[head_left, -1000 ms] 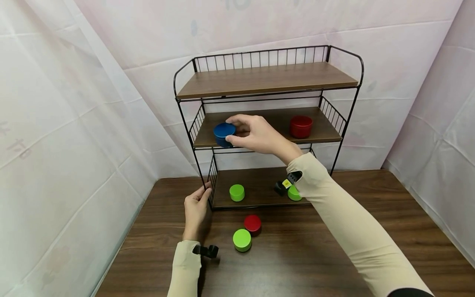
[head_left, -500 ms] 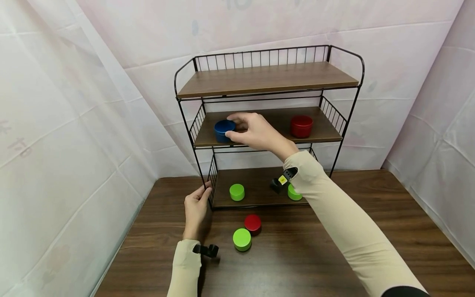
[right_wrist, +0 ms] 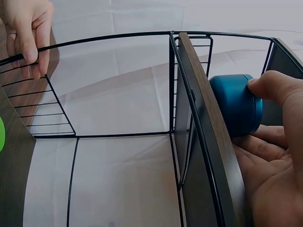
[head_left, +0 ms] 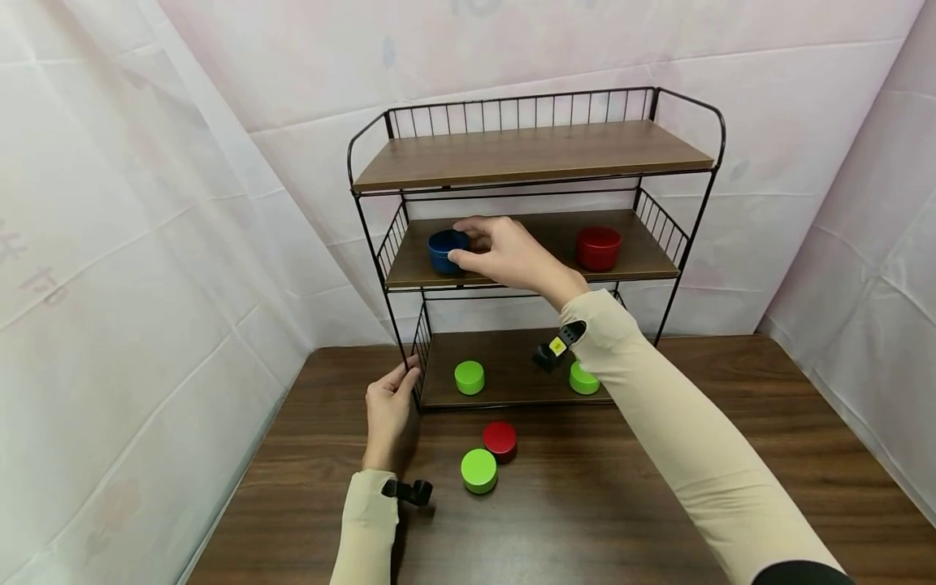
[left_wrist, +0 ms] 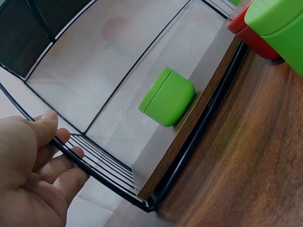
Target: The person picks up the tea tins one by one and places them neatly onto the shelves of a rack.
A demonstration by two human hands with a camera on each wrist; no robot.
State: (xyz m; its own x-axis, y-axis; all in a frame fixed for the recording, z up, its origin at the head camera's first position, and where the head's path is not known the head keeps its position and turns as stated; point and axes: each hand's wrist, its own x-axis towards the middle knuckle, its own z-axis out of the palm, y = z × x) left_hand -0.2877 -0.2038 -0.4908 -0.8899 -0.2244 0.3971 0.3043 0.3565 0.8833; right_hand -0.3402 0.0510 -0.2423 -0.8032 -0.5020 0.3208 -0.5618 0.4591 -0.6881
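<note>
My right hand (head_left: 508, 253) holds a round blue lidded tin (head_left: 444, 253) at the left of the rack's middle shelf. In the right wrist view, the thumb presses on the tin's lid (right_wrist: 258, 106) edge and fingers lie at its side. The tin's base sits at the shelf board (right_wrist: 215, 109), seemingly touching it. My left hand (head_left: 387, 410) grips the front left upright of the black wire rack (head_left: 534, 156) low down. In the left wrist view, its thumb and fingers (left_wrist: 59, 168) are around the thin black rod (left_wrist: 90, 168).
A red tin (head_left: 598, 249) stands at the middle shelf's right. Two green tins (head_left: 469, 379) are on the bottom shelf, the right one partly behind my sleeve. On the wooden table (head_left: 329, 455) in front, another red tin (head_left: 500, 439) and a green tin (head_left: 478, 471) stand close together.
My right hand has moved the blue tin slightly up and back, from the middle shelf's front edge to over its board. The left hand keeps its grip on the upright.
</note>
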